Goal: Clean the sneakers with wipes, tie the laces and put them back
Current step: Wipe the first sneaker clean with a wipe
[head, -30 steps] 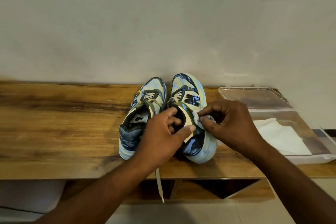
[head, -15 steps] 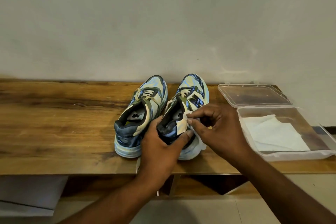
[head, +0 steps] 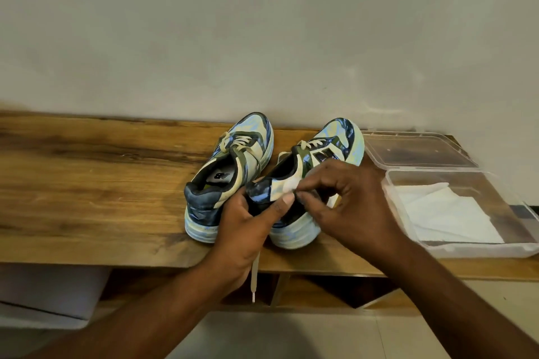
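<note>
Wall (head: 262,23): I saw it plain and pale behind everything.
Bench (head: 87,198): wooden, running along the wall; I saw both sneakers and the plastic box on it.
Box (head: 522,213): clear, open, at the right end of the bench, with white wipes (head: 449,213) lying flat inside.
Lid (head: 417,148): clear, flat on the bench behind the box, touching it as far as I could tell.
Left sneaker (head: 233,172): blue and cream, standing flat, toe to the wall, heel near the front edge; its laces looked loose.
Right sneaker (head: 329,154): just beside the left one and tilted toward it, heel toward me.
Left hand (head: 248,227): I had it wrapped around the right sneaker's heel, thumb on the outer side, fingers curled between the two shoes.
Right hand (head: 350,207): fingers bunched, I pinched a small white wipe (head: 288,185) against the right sneaker's collar, close to my left thumb.
Lace (head: 255,277): one pale end hung over the bench's front edge below my left hand; I could not tell which sneaker it came from.
</note>
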Motion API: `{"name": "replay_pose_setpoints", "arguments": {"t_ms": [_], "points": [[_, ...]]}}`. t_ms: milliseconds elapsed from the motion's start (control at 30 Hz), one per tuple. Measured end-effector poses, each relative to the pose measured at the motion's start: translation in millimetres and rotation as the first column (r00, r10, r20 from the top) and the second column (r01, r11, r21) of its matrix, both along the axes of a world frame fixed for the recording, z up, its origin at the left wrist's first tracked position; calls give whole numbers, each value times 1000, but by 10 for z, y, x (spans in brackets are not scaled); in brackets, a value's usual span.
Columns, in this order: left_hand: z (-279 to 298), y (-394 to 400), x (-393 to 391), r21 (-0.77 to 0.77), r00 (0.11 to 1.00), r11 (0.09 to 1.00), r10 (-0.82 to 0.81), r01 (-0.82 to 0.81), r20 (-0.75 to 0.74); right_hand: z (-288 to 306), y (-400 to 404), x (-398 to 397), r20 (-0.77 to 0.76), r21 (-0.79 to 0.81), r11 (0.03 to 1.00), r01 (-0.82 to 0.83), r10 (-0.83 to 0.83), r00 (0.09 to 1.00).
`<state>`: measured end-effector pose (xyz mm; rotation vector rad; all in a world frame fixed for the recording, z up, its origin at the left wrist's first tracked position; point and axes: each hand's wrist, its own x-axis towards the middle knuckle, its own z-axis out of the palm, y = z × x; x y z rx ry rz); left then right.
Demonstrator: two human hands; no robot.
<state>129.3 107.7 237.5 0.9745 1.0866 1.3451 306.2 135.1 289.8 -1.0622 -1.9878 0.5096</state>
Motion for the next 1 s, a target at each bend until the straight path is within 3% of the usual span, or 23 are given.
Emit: {"name": "replay_pose_setpoints", "arguments": {"t_ms": [67, 267, 333, 467, 700, 900, 1000], "points": [[-8, 15, 1, -3, 1000, 1000, 9, -9, 12, 21, -18, 24, 65, 11, 999, -41, 40, 997], [-54, 60, -13, -10, 1000, 1000, 12, -12, 12, 0, 150, 133, 17, 30, 982, 187, -188, 982], [-52, 60, -9, -18, 999, 1000, 22, -21, 28, -11, 99, 19, -5, 41, 991, 131, -131, 991], [-62, 60, -11, -34, 999, 999, -7, 8, 43, 31, -23, -52, 120, 21, 998, -57, 54, 991], [-98, 63, -23, -55, 999, 998, -6, 8, 45, -5, 182, 120, 55, 56, 976, 208, -211, 976], [-87, 63, -13, -70, 998, 998, 0, 4, 60, 45, 34, -53, 91, 11, 998, -62, 61, 994], [-91, 65, -4, -72, 998, 997, -11, 15, 55, 48, 144, 111, 91, -28, 999, 28, -25, 996]]}}
